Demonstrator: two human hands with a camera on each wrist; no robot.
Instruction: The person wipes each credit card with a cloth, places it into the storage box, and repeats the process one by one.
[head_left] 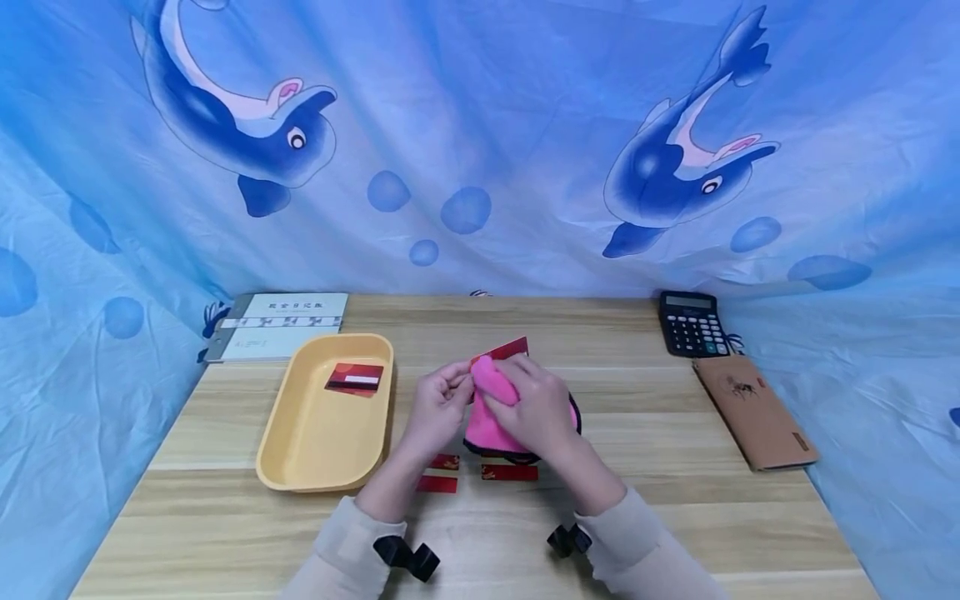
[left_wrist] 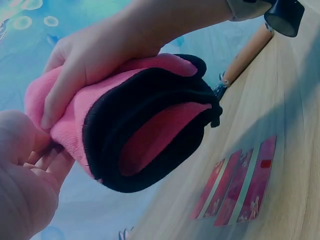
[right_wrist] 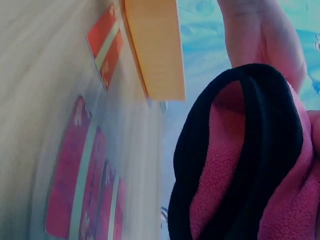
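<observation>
Two-handed, holds a pink cloth [head_left: 491,429] and a red card [head_left: 513,348] close together above the table [head_left: 637,375]. With the right hand [head_left: 542,408], grips the pink cloth from above in a narrow, curled grasp, with a fold bunched upward beside the thumb. With the left hand [head_left: 437,408], just beside the right, pinches at the near edge of the red card with thumb and bent fingers; cannot see the exact contact, hidden at the edge of the cloth. Past the fingertips, on the far side of both hands: one end of the red card, otherwise covered by the cloth. On the side toward the wrists: loose folds of the cloth with thick black edging, clear in both wrist views.

Below the hands, flat on the wood-grain surface: a striped card [head_left: 437,483] just inside the left forearm, and another striped card [head_left: 510,472] under the near rim of the cloth, both red with a pale band.

To the left of the left hand: a yellow tray [head_left: 322,442], with red bank-style cards [head_left: 356,377] overlapping toward its far end. Beyond the tray, farther from the left hand: a pale notebook [head_left: 285,329].

Well to the right of the right hand: a brown wallet [head_left: 753,412], with a black calculator [head_left: 690,325] just past its far end. Beyond everything, facing both hands: a blue curtain [head_left: 480,108] printed with dolphins and bubbles.
</observation>
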